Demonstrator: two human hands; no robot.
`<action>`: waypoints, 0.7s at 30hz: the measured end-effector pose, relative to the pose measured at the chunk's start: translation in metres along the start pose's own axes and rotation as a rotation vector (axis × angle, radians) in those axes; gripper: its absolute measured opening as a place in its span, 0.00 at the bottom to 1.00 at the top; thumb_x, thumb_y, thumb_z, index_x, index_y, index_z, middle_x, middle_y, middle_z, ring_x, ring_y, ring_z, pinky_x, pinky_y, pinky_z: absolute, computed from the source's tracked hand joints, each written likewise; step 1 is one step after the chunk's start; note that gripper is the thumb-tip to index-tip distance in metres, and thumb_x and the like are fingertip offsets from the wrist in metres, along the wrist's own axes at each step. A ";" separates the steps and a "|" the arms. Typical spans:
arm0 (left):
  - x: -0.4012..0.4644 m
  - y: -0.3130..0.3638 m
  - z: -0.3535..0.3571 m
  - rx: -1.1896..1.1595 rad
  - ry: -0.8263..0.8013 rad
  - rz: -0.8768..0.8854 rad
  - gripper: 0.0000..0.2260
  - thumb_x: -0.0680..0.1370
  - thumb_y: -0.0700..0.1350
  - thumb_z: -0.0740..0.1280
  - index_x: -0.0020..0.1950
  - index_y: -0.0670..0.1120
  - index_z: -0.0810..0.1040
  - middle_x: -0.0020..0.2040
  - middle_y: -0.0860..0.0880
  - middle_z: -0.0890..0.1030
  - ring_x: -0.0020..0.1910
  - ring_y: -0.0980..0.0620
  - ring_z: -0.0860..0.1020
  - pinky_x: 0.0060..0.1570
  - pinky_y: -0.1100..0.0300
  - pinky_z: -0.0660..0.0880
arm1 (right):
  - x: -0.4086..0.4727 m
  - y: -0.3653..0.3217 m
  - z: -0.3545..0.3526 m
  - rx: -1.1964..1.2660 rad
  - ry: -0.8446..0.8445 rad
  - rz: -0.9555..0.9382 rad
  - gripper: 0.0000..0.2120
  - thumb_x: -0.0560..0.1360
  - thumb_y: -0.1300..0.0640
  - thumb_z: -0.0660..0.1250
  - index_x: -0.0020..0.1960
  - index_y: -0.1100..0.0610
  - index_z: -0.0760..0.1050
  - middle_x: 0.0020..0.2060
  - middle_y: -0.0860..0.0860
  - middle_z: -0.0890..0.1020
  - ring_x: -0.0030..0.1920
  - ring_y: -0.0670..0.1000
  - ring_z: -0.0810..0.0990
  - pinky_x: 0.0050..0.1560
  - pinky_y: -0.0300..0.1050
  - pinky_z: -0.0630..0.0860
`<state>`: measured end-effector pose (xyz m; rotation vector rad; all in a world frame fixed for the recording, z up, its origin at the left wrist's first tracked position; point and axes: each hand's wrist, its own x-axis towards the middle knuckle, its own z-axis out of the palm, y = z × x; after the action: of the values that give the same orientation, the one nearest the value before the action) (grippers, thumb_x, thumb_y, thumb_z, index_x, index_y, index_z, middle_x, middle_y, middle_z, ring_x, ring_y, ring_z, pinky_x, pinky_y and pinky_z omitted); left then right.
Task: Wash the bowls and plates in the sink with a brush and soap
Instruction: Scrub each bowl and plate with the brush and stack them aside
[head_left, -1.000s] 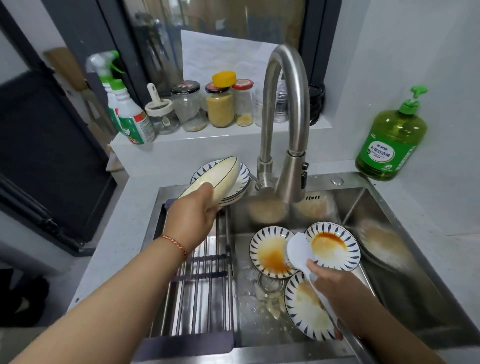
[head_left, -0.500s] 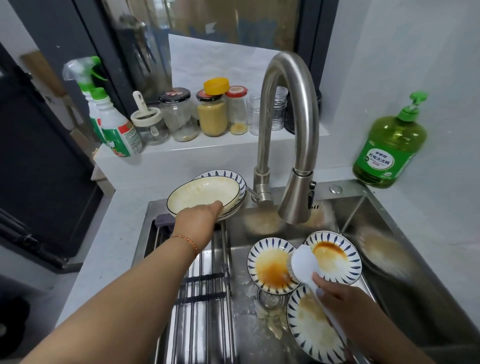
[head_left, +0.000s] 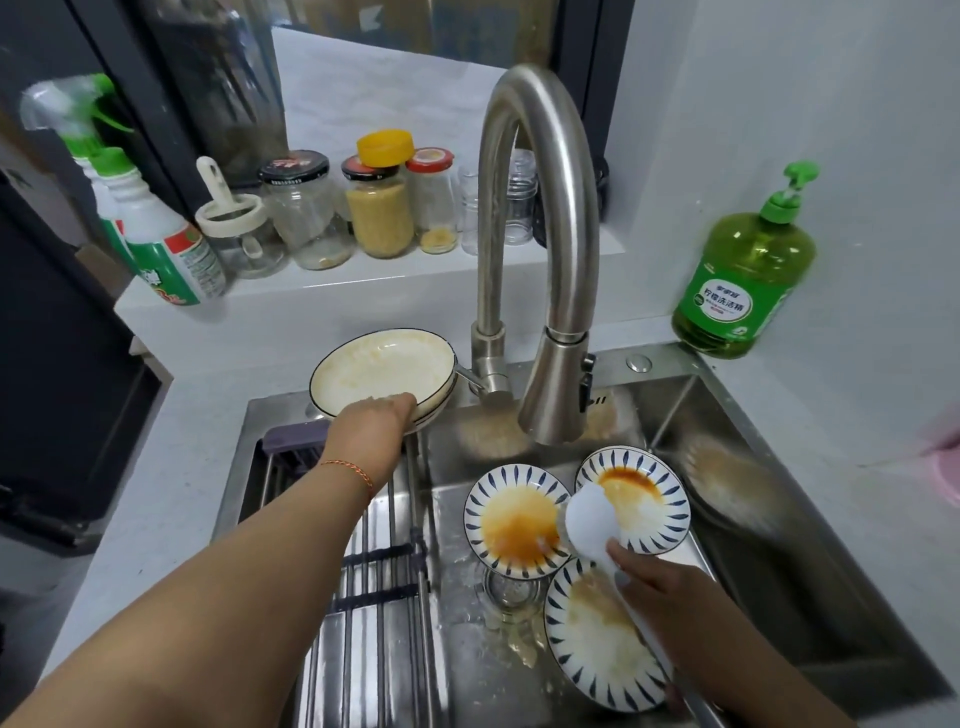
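Observation:
My left hand (head_left: 371, 423) holds the near rim of a cream bowl (head_left: 382, 369), which lies flat on a stack of plates at the sink's back left corner. My right hand (head_left: 670, 592) grips the handle of a white dish brush (head_left: 592, 519) over the basin. Three blue-striped plates lie in the steel sink (head_left: 769, 582): one with an orange stain (head_left: 514, 519), one with a darker stain (head_left: 644, 493) under the brush head, and one smeared pale brown (head_left: 597, 639) partly under my right hand. A green soap bottle (head_left: 743, 280) stands on the counter at the right.
The curved steel faucet (head_left: 545, 260) arches over the basin, no water running. A metal drying rack (head_left: 374, 597) spans the sink's left half. Several jars (head_left: 379, 208) and a spray bottle (head_left: 156, 244) line the ledge behind. A glass (head_left: 511, 592) sits at the drain.
My left hand has lowered the cream bowl from a tilted position to lie flat on the plate stack. My right hand with the brush has stayed over the plates.

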<state>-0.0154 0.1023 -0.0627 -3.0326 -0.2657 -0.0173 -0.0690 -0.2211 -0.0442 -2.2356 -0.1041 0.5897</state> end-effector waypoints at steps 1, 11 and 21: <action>0.003 -0.001 0.005 -0.025 0.008 0.011 0.17 0.71 0.30 0.62 0.57 0.44 0.72 0.50 0.43 0.81 0.50 0.41 0.78 0.45 0.55 0.67 | 0.001 0.002 -0.001 0.007 0.002 0.004 0.17 0.80 0.54 0.60 0.69 0.49 0.71 0.59 0.46 0.80 0.50 0.40 0.75 0.44 0.27 0.68; 0.011 0.002 0.022 -0.009 0.024 0.013 0.20 0.71 0.29 0.60 0.61 0.43 0.70 0.63 0.43 0.78 0.70 0.47 0.69 0.75 0.52 0.47 | 0.009 0.027 -0.015 0.016 0.022 0.040 0.17 0.80 0.55 0.60 0.69 0.49 0.71 0.56 0.52 0.82 0.49 0.45 0.79 0.38 0.24 0.67; -0.062 0.097 0.062 -0.421 0.520 -0.257 0.11 0.73 0.39 0.62 0.55 0.40 0.74 0.52 0.38 0.76 0.52 0.39 0.73 0.52 0.47 0.71 | 0.016 0.060 -0.044 0.089 0.048 0.115 0.17 0.80 0.56 0.61 0.68 0.51 0.72 0.51 0.43 0.77 0.46 0.40 0.74 0.38 0.21 0.66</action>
<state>-0.0592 0.0031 -0.1347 -3.2070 -0.6672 -0.9758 -0.0423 -0.2880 -0.0690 -2.1776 0.0742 0.5905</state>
